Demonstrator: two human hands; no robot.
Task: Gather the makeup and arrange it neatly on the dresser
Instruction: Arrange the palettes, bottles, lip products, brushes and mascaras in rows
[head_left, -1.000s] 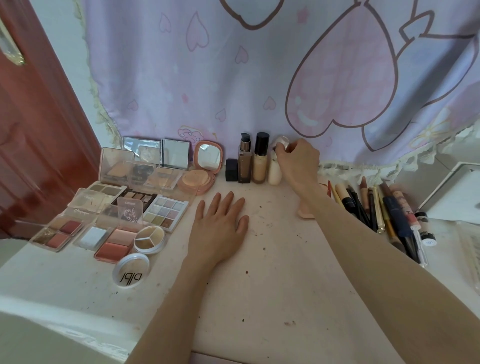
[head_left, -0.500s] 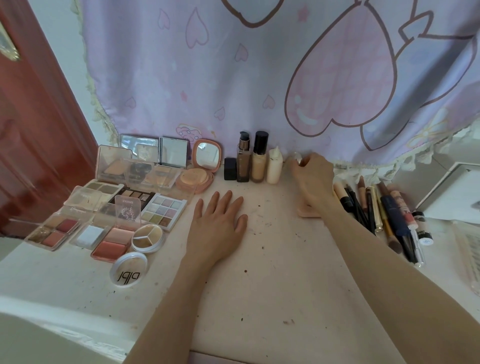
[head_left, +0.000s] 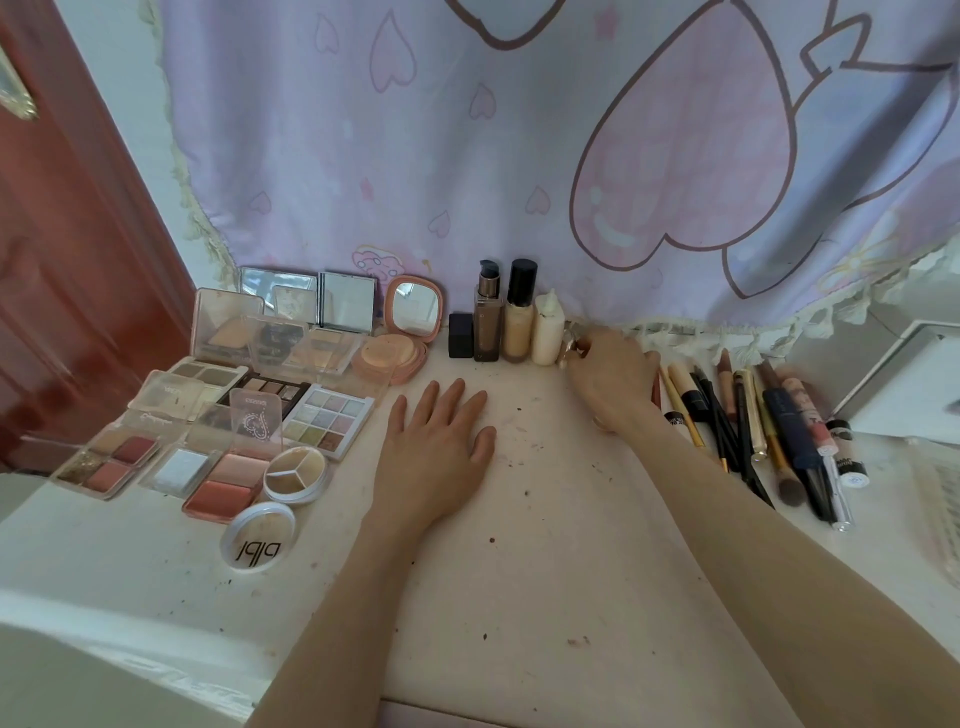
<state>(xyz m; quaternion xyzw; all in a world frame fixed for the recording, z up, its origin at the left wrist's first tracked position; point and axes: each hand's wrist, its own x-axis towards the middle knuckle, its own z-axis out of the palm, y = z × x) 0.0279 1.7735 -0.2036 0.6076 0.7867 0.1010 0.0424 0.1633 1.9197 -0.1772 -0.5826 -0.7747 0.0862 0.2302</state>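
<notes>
Since a second ago our right hand (head_left: 613, 376) has let go of the cream squeeze bottle (head_left: 546, 332) and is now dropping lower, its fingers (head_left: 575, 358) curling around a small clear glassy item (head_left: 569, 349) just beside that bottle; it's too blurry to say what it is. Our left hand (head_left: 436, 447) hasn't budged, it's lying flat on the pale speckled dresser surface (head_left: 545, 571) with fingers straight and slightly spread, holding nothing.

Makeup-wise, we're looking at a back row standing upright against the lilac heart-print cloth (head_left: 519, 130): a small black cube-shaped box (head_left: 460, 335), a brown pump foundation bottle (head_left: 487, 317), a beige black-capped foundation bottle (head_left: 519, 317), then the cream bottle. On the left the clear-lidded eyeshadow and blush palettes (head_left: 218, 410) are sitting in a cluster, with the round pink open mirror compact (head_left: 402, 332) behind them. Right of our right hand, the pencils, brushes and lip tubes (head_left: 753, 415) are lying side by side.
</notes>
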